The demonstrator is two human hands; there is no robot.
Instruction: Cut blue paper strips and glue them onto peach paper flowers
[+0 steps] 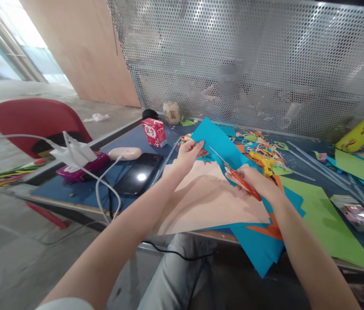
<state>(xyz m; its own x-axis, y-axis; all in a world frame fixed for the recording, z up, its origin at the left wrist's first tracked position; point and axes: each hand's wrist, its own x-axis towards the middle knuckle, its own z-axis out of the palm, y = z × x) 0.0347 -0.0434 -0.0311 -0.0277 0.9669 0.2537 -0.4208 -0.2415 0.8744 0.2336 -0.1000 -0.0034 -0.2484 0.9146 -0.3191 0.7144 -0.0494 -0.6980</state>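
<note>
My left hand point(192, 150) pinches the left edge of a blue sheet of paper point(219, 133) held up over the table. In my right hand point(248, 178) is a pair of scissors with orange handles point(248, 185), fingers closed round the grips. The blades lie against the lower edge of the blue paper, where a narrow strip hangs partly cut. Below both hands rests a large pale peach sheet point(214, 198), on top of blue and orange sheets point(259, 247) that overhang the table's front edge.
Paper scraps point(256, 142) and a yellow glue gun point(262, 162) lie behind my right hand. Green paper point(327, 219) and clear sticks point(324, 163) are to the right. Leftward are a phone point(140, 174), a red box point(154, 132) and a white charger with cables point(75, 153). Perforated metal point(182, 51) stands behind.
</note>
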